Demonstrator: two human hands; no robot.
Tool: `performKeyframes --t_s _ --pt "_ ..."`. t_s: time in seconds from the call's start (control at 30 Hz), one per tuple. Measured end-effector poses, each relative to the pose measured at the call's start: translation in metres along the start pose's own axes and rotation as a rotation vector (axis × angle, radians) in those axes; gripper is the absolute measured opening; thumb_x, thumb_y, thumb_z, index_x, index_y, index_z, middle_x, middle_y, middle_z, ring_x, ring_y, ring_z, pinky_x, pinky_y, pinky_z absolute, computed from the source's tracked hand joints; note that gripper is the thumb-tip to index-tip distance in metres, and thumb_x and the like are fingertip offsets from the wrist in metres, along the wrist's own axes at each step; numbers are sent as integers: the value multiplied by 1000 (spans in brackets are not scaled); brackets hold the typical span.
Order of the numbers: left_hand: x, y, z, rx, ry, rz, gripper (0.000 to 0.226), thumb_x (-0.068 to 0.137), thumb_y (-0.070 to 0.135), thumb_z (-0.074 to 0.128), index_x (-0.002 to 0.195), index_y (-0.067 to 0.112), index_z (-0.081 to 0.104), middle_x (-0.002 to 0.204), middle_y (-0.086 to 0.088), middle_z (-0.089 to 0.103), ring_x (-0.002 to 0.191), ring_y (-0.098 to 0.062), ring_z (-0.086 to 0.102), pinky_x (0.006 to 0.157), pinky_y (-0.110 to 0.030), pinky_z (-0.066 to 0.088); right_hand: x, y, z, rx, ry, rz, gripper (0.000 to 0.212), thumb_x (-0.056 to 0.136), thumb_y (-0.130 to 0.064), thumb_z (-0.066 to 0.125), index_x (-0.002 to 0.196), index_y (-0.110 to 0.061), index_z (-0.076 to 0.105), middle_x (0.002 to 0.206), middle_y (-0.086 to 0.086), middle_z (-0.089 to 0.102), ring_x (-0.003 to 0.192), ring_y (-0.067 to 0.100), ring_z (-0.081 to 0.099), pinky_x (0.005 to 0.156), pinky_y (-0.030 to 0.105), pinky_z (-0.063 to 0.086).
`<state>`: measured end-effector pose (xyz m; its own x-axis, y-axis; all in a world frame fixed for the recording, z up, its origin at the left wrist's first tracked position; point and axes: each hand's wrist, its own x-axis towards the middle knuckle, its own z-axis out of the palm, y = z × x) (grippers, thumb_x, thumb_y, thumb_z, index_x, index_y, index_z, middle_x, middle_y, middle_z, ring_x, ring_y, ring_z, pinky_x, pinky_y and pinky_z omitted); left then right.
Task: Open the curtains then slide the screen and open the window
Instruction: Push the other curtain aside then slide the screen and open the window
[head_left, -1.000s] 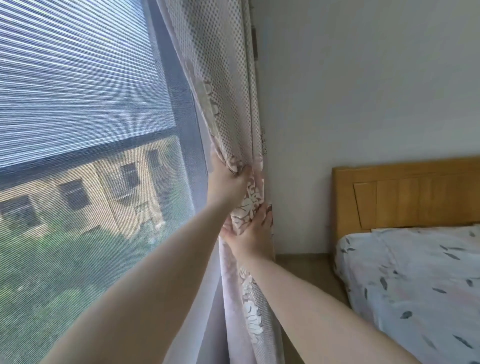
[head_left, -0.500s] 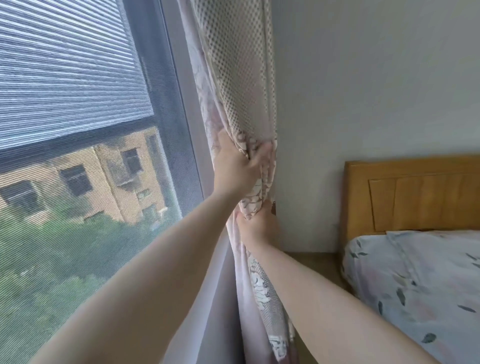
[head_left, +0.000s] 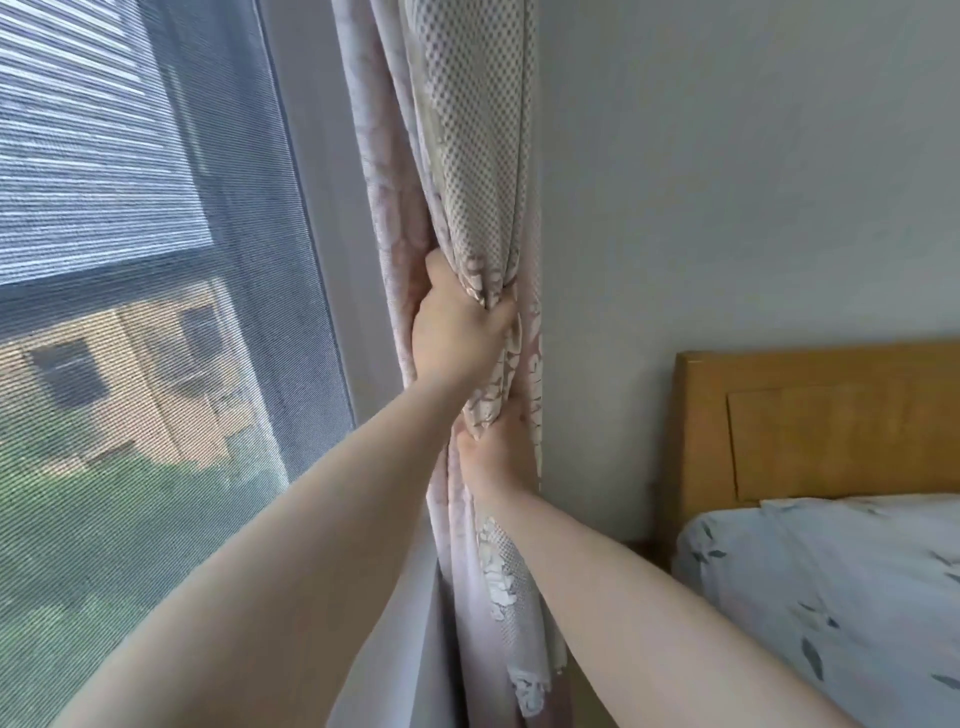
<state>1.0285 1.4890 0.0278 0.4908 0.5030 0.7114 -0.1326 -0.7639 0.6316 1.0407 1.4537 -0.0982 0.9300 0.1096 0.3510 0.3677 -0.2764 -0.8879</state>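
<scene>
Both hands are clenched on the gathered curtain (head_left: 467, 171): the left hand (head_left: 457, 332) fists the bunch from the window side, and just below it the right hand (head_left: 501, 452) is wrapped around the same bundle, its fingertips hidden in the folds. Against the picture half a second ago, the bundle is pressed closer to the wall (head_left: 727, 182) at the window's right edge, and more of the white window frame (head_left: 322, 197) shows to its left. The curtain's long axis runs vertically, hanging from above down past both forearms. The mesh screen (head_left: 130, 364) covers the pane left of the frame. A wooden headboard (head_left: 821, 415) and bed (head_left: 831, 597) sit at right.
</scene>
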Motion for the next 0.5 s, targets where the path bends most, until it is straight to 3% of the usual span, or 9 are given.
performKeyframes --t_s 0.1,0.2,0.5 --pt "21 -13 26 -32 -24 7 58 80 41 63 122 17 31 95 4 61 93 -30 63 77 -40 51 32 10 9 -86 39 42 52 85 -50 60 118 -13 43 114 9 63 102 34 64 84 44 53" --pt "42 -21 50 -40 -24 12 56 80 39 63 120 17 31 92 3 63 89 -30 63 75 -42 52 64 23 16 -134 44 22 45 87 -51 54 104 -12 42 105 13 65 98 36 65 80 42 52" --pt "125 -52 151 -44 37 45 54 79 32 64 119 15 32 90 4 61 87 -29 62 73 -37 50 193 61 42 -104 41 -55 43 89 -49 57 104 -12 41 110 14 65 102 36 64 83 44 53"
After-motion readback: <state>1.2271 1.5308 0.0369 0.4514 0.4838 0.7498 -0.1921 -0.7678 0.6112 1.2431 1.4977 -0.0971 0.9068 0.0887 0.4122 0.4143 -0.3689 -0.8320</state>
